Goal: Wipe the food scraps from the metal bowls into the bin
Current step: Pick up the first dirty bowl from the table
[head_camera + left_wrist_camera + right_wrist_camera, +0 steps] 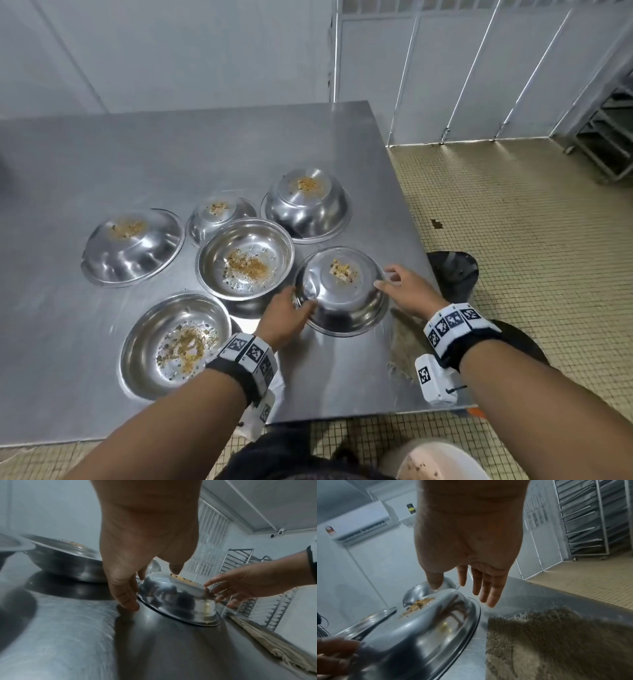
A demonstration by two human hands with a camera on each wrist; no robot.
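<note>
Several metal bowls with brown food scraps stand on the steel table [102, 164]. The nearest one on the right, an upturned bowl [340, 294], carries scraps on its raised base. My left hand [294, 308] grips its left rim, thumb [126, 600] down at the edge, fingers curved over the side. My right hand [390, 277] hovers at the bowl's right side with straight, spread fingers [488, 596]; its thumb [435, 582] is by the top. A black bin [455, 274] stands on the floor just past the table's right edge.
Two upright bowls [245, 260] [174, 346] sit left of the held one; three upturned bowls [133, 246] [219, 219] [306, 205] sit behind. A brown cloth [556, 642] lies near the table's right front corner. A pale speckled container [442, 462] is below; a metal rack [609, 137] stands far right.
</note>
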